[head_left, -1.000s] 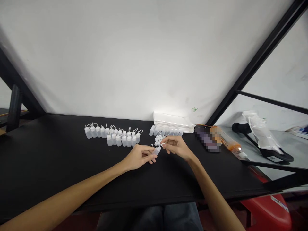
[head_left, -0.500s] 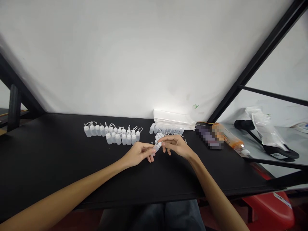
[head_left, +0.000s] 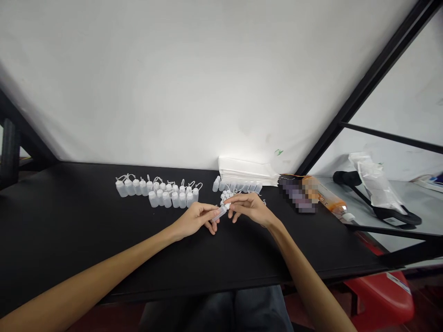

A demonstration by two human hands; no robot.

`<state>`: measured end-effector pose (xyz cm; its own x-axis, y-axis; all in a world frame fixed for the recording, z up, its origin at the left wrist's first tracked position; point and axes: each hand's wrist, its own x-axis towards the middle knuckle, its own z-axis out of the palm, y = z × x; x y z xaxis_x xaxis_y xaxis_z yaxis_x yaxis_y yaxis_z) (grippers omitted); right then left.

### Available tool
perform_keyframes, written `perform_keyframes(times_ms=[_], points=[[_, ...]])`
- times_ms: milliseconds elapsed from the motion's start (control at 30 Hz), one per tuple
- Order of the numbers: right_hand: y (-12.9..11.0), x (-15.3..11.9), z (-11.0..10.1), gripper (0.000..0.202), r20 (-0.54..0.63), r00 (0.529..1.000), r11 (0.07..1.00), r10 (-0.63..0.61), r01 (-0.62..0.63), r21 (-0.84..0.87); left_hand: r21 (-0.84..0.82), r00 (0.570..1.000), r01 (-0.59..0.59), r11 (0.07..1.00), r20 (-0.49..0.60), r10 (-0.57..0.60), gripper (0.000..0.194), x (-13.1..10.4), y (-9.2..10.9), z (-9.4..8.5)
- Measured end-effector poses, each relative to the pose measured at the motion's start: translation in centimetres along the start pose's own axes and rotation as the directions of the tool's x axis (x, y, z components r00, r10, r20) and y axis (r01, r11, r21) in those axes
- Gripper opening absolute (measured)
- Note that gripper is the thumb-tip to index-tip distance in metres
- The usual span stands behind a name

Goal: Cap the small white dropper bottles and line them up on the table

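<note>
My left hand (head_left: 195,220) is closed around the body of a small translucent squeeze bottle (head_left: 219,213), held tilted above the black table. The fingers of my right hand (head_left: 252,210) pinch the white cap (head_left: 227,206) at the bottle's upper end. Just behind my right hand lies a cluster of small white caps (head_left: 225,195), partly covered by its fingers. Further back, several bottles without strap caps (head_left: 252,187) form a row. To the left stand rows of capped bottles (head_left: 167,200), many with looped straps on top.
A stack of white sheets (head_left: 247,171) lies against the wall. On the right of the table (head_left: 194,267) are a blurred-out purple item (head_left: 299,196) and an orange-labelled plastic bottle (head_left: 327,198). Beyond a black frame bar, a black sandal (head_left: 398,216) and clear plastic bag (head_left: 377,189) lie together.
The view has shifted slightly. The bottle leans over more, and my right fingers have changed position a little around its cap. Both hands keep their hold.
</note>
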<state>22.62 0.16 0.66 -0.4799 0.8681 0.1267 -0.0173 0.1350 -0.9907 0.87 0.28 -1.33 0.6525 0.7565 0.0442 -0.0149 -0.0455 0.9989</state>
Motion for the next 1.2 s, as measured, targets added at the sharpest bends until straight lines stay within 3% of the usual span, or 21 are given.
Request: perform_keyframes(times_ms=[400,1200], points=[[-0.19,-0.14,-0.52,0.031,-0.026,1.000,0.992,-0.003,-0.001,-0.126,0.051,1.000,-0.020,0.998,-0.010,0.021,0.039,0.03,-0.69,-0.04],[-0.01,-0.24,-0.64,0.032,-0.006,0.997,0.996,0.073,-0.074,-0.057,0.059,0.996,0.017,0.998,-0.085,-0.012,0.041,-0.12,-0.94,0.18]])
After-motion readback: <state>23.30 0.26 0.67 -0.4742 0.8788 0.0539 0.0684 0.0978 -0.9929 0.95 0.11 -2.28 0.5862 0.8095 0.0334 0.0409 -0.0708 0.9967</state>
